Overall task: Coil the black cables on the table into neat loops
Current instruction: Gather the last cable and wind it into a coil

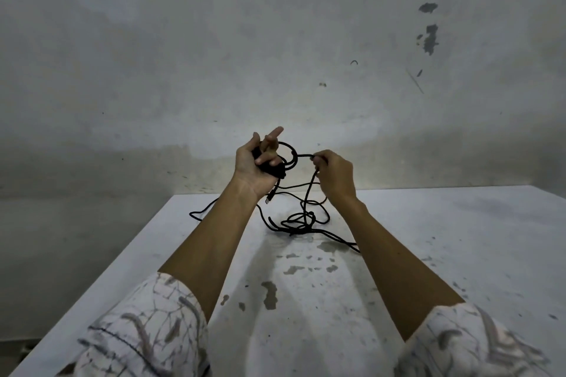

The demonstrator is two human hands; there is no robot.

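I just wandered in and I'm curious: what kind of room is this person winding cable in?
Probably a bare workroom or storage space, not a home. The wall is stained with flaking patches, the white table is scuffed and chipped, and only black cable lies on it.

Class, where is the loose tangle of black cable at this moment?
In the head view, the tangle lies on the white table, centre, between the forearms, below both raised hands.
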